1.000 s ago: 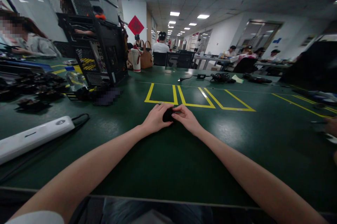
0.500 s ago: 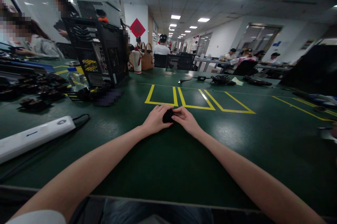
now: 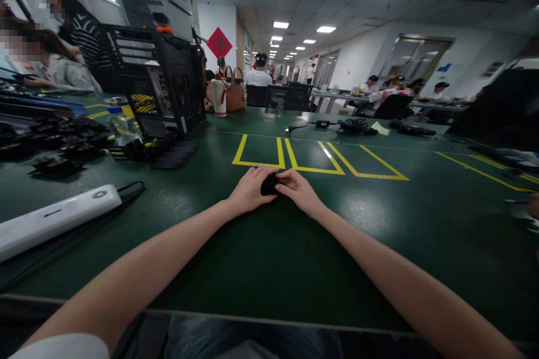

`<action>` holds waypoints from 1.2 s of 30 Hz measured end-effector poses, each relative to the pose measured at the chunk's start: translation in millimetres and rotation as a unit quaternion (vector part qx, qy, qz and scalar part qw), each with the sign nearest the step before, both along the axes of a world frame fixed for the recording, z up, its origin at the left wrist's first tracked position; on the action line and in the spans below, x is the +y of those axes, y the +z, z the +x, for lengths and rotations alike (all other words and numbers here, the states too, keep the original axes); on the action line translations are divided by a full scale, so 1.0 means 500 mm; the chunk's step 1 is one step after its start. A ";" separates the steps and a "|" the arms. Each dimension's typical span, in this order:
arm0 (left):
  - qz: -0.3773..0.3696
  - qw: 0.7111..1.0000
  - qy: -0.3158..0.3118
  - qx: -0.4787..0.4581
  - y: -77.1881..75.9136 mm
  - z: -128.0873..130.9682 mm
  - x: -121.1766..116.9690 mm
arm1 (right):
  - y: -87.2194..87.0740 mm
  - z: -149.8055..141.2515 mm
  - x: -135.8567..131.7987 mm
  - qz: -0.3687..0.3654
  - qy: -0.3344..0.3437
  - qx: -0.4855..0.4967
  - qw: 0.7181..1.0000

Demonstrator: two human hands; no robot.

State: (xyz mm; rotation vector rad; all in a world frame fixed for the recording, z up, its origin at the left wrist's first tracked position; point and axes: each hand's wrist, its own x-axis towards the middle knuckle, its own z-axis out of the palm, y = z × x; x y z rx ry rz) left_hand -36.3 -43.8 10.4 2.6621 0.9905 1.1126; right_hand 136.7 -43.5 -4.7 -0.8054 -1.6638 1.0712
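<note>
A small black rounded object (image 3: 269,184) rests between my hands on the green table (image 3: 252,258), partly covered by fingers; its kind does not show. My left hand (image 3: 251,188) is closed around its left side, thumb in front and fingers over the top. At its right edge, the fingertips of my right hand (image 3: 298,190) are pinched together and touch it. Whether they grip a small part there is hidden. Just beyond my hands lie yellow tape outlines (image 3: 295,168) on the tabletop.
On the left are a white power strip (image 3: 76,216), a heap of dark metal parts (image 3: 54,137), a water bottle (image 3: 123,127) and an open computer case (image 3: 162,86). Black cables (image 3: 353,126) and a paper cup (image 3: 219,98) lie farther back. A person's hand (image 3: 534,205) shows at the right edge.
My hands and the black object keep nearly the same place. Behind the computer case, a standing person in stripes has moved left. The camera view has shifted slightly.
</note>
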 end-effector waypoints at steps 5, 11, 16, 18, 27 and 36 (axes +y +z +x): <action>-0.005 1.000 -0.003 0.003 0.002 0.000 -0.002 | 0.003 0.006 0.000 -0.020 0.010 -0.024 0.999; 0.003 1.000 -0.001 0.004 -0.001 -0.001 -0.001 | 0.003 0.004 -0.004 -0.003 0.015 -0.005 1.000; 0.003 1.000 -0.002 0.005 0.000 -0.001 -0.003 | 0.008 0.001 -0.007 -0.005 -0.008 -0.010 1.000; 0.003 1.000 -0.001 0.007 0.001 0.000 -0.003 | 0.009 0.003 -0.008 -0.009 -0.006 -0.019 1.000; 0.009 1.000 0.002 0.010 -0.003 0.000 0.000 | 0.003 0.004 -0.002 -0.008 0.003 0.002 1.000; 0.005 1.000 -0.006 -0.001 -0.001 0.001 -0.001 | 0.005 0.009 0.002 -0.033 0.009 -0.013 0.999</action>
